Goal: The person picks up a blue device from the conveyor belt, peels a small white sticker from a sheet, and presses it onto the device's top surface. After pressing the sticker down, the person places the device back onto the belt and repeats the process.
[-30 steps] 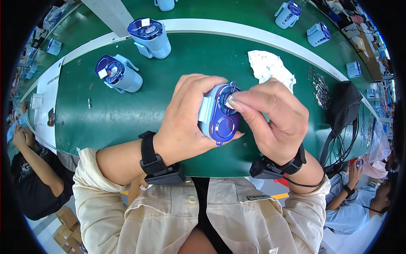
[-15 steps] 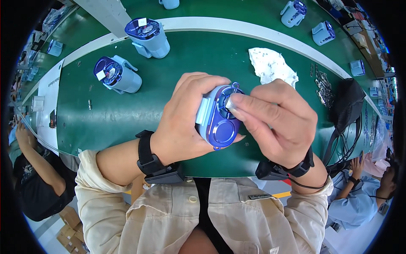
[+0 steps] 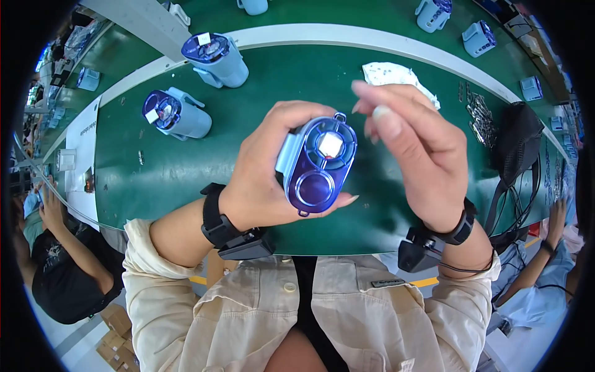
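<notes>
My left hand [image 3: 257,170] is wrapped round a light blue device with a shiny purple-blue top [image 3: 314,189], which faces up. The top has a round spoked grille at its far end and a round ring at its near end. On the grille's middle sits a small white square sticker [image 3: 330,145]. Off to the right of the device, my right hand [image 3: 424,146] is raised with thumb and fingers apart. Nothing shows in it. Two similar devices stand at the far left, a nearer one [image 3: 195,121] and a farther one [image 3: 229,68], each with a white sticker on top.
A crumpled white sheet [image 3: 393,74] lies beyond my right hand. Right of it are a pile of small metal parts [image 3: 480,118] and a black bag-like item [image 3: 517,139] with cables. A white rail [image 3: 347,38] crosses the green table [image 3: 155,186]. Co-workers sit at both sides.
My right hand has let go of the white sticker and moved away to the right, its fingers parting. The sticker stays on the grille; my left hand still holds the device.
</notes>
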Demonstrator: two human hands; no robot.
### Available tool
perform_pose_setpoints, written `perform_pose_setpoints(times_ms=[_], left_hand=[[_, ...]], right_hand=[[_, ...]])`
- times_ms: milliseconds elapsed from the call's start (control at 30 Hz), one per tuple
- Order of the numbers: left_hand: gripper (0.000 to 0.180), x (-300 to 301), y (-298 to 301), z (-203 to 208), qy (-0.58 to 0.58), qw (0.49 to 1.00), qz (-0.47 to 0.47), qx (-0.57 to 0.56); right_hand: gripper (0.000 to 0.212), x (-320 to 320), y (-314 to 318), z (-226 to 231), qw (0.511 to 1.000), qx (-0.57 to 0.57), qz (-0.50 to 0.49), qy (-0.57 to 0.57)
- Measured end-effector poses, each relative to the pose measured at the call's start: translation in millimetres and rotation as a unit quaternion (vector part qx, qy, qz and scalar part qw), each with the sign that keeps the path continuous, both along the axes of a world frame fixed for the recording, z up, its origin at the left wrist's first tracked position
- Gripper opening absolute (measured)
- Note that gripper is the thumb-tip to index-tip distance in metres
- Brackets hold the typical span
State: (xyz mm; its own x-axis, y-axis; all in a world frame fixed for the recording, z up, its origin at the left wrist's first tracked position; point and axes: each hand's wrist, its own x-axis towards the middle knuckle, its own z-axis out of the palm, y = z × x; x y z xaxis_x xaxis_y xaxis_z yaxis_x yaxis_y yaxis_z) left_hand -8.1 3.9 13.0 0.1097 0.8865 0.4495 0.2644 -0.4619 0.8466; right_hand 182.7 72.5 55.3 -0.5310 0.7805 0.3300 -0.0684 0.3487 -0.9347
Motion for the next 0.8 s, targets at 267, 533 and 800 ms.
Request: perform_pose_setpoints(times_ms=[267, 533, 800], left_hand=[[0.075, 0.5, 2.2, -2.3, 0.04, 0.998, 0.016, 0.041], [0.074, -1.6, 6.0, 0.5, 0.098, 0.994, -0.012, 0.047], [0.077, 2.3, 5.9, -1.5, 0.052, 0.998, 0.012, 0.037]], right_hand=[[0.042, -14.9, -24.8, -5.0, 0.981, -0.175, 0.068, 0.042], [0.049, 0.0, 4.4, -4.3, 0.961, -0.211, 0.176, -0.019], [0.05, -13.9, -12.5, -7.0, 0.885, -0.419, 0.138, 0.148]])
